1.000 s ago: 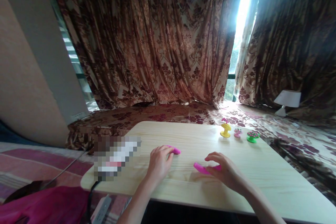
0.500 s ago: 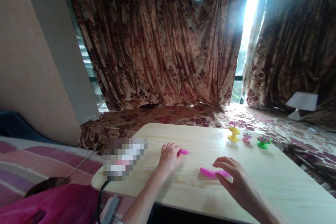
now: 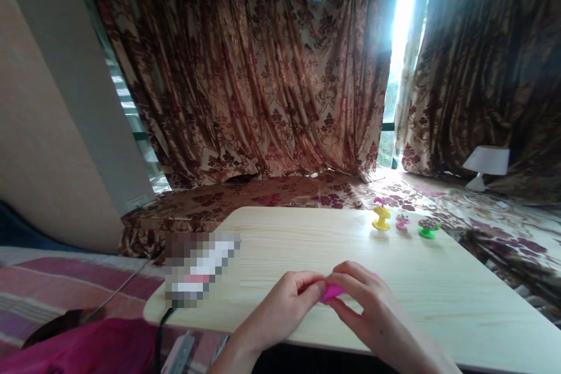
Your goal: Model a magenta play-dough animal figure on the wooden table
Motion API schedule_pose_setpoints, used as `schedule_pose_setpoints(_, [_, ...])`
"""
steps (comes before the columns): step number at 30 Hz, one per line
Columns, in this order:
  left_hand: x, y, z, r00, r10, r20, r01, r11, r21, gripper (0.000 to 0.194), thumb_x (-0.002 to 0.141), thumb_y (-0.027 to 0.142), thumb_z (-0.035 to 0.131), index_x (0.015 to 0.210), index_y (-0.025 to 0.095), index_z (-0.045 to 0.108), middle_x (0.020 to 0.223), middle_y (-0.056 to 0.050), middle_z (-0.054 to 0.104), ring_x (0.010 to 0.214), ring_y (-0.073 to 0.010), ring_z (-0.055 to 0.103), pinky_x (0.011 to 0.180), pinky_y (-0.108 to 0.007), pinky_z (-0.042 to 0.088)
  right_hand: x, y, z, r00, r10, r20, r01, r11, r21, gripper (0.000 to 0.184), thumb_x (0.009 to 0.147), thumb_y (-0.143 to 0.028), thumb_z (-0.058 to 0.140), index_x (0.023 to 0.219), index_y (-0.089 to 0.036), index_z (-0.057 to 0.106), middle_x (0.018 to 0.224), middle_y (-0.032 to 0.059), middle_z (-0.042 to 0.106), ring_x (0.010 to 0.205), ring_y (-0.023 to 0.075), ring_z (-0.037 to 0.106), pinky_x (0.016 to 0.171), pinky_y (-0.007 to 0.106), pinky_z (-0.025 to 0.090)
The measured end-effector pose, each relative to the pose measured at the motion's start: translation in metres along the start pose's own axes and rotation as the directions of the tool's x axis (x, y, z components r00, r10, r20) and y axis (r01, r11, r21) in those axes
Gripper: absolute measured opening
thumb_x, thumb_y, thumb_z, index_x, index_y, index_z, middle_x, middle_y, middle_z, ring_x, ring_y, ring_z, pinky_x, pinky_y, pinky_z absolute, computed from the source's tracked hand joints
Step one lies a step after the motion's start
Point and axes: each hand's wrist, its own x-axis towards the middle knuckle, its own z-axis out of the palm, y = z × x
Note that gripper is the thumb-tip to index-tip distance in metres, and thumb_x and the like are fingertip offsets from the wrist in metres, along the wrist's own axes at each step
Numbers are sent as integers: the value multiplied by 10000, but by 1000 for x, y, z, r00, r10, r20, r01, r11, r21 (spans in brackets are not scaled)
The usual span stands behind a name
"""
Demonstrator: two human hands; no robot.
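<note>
Over the table (image 3: 280, 234), left hand (image 3: 287, 301) has joined right hand (image 3: 372, 301) at pink piece (image 3: 333, 291).

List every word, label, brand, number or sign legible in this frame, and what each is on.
No readable text anywhere.
Pixelated patch over the table: nothing legible.
White strip near the table: too blurred for any marks.
Pink piece, yellow figure: no lettering seen.

A bright pink piece (image 3: 333, 292) sits between the fingertips of the left hand (image 3: 290, 302) and right hand (image 3: 377, 307), over the table (image 3: 280, 245)'s near side, its full shape hidden from me by fingers.
</note>
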Motion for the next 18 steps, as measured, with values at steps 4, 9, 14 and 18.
schedule_pose_setpoints(4, [-1,-7,-1,1000,-25,-10,26,999,22,277,861,353,479,849,177,692,823,-12,690,819,-187,596,728,-256,433,-3,-2,2,999,43,25,-43,999,3,206,843,-130,528,997,-255,583,926,22,564,818,160,556,714,277,447])
schedule_pose_setpoints(9, [-6,-14,1,998,-52,-30,53,998,19,272,854,362,493,783,167,668,747,4,649,741,-151,559,690,-231,409,-5,-5,5,997,43,62,-44,999,15,149,871,-158,482,908,-229,608,879,31,580,760,155,565,687,271,450])
schedule_pose_setpoints(14, [-8,-22,6,994,-48,-103,38,995,-97,324,866,378,470,722,145,642,695,0,617,710,-141,538,704,-237,391,-3,-5,20,988,128,-86,-106,968,226,165,849,-189,508,738,-199,630,768,22,615,675,136,591,603,226,456])
schedule_pose_setpoints(18, [-6,-29,9,989,-53,-137,31,987,-158,328,857,386,484,700,135,625,661,4,591,682,-136,515,694,-244,382,-2,1,36,948,254,-190,-170,913,371,171,812,-183,533,677,-187,638,692,14,621,639,131,596,563,200,457])
